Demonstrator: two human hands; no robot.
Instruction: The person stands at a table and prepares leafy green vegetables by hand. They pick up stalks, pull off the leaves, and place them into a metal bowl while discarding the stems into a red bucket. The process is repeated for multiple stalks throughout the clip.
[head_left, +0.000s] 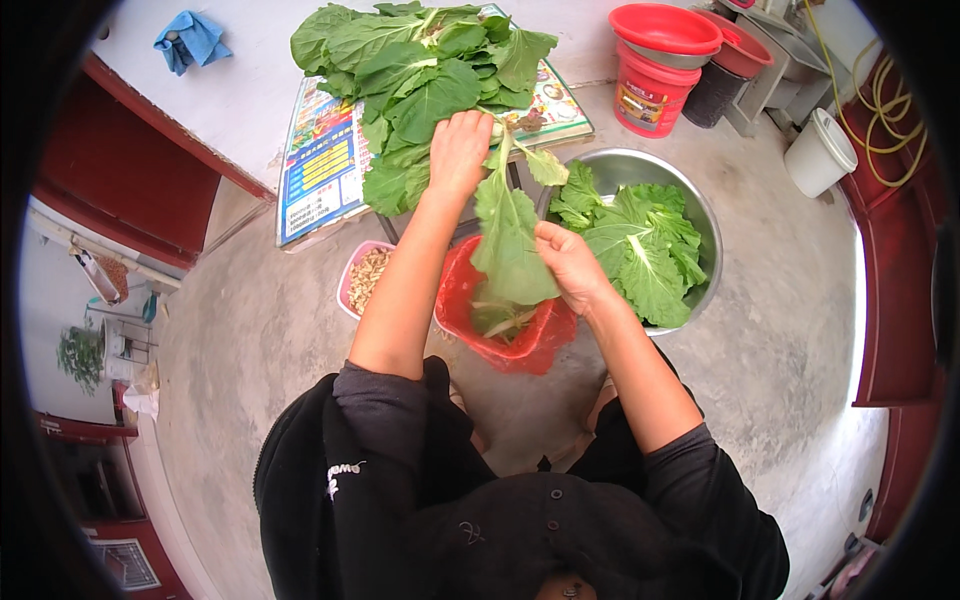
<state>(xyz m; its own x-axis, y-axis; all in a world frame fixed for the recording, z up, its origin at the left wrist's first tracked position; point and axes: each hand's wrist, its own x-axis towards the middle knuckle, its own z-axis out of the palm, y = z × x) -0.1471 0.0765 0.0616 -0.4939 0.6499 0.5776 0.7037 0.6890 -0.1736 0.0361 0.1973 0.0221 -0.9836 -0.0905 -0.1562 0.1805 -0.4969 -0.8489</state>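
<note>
At the edge of a low table (322, 196) covered with a printed sheet, my left hand (460, 154) grips the root end of a leafy green vegetable plant (433, 97). More plants lie heaped behind it. My right hand (570, 262) pinches the edge of a large drooping leaf (514, 240), whose stalk runs up toward my left hand. Under that leaf stands a bin lined with a red plastic bag (457, 289), with leaf scraps (510, 319) inside. To the right, a wide metal basin (712, 247) holds several green leaves (649, 247).
A pink container (347, 289) of peanut-like pieces (367, 277) stands left of the bin. At the back right are a red bucket (651, 94) with a red basin (665, 28) on top, a dark bucket (705, 97) and a white bucket (820, 154). A yellow hose (892, 112) hangs at far right.
</note>
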